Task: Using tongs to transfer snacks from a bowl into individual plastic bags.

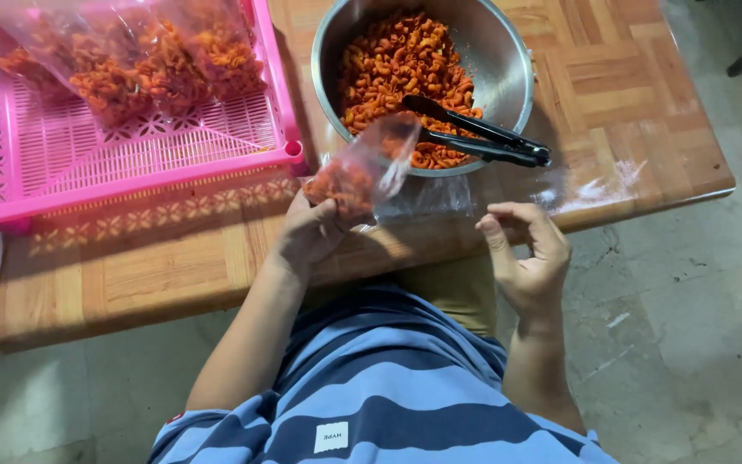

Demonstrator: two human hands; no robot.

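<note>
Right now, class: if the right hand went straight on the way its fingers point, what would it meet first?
Probably the clear plastic bag of orange macaroni in the left hand; the right hand points leftward, though depth is unclear.

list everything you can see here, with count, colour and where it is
small plastic bag: one, clear, partly filled with orange-red macaroni, held in front of the bowl
steel bowl: one, silver, top centre of the table, holds orange-red macaroni
tongs: one pair, black, resting across the bowl's near rim
pink tray: one, perforated plastic, top left of the table
filled bags: several, exact count unclear, clear with orange-red macaroni, piled in the tray
empty plastic bags: count unclear, clear, flat on the table's right edge
table: one, brown wood parquet
floor: grey concrete
shirt: blue striped
left hand: grips the small bag
right hand: empty, fingers curled, beside the table edge
</note>
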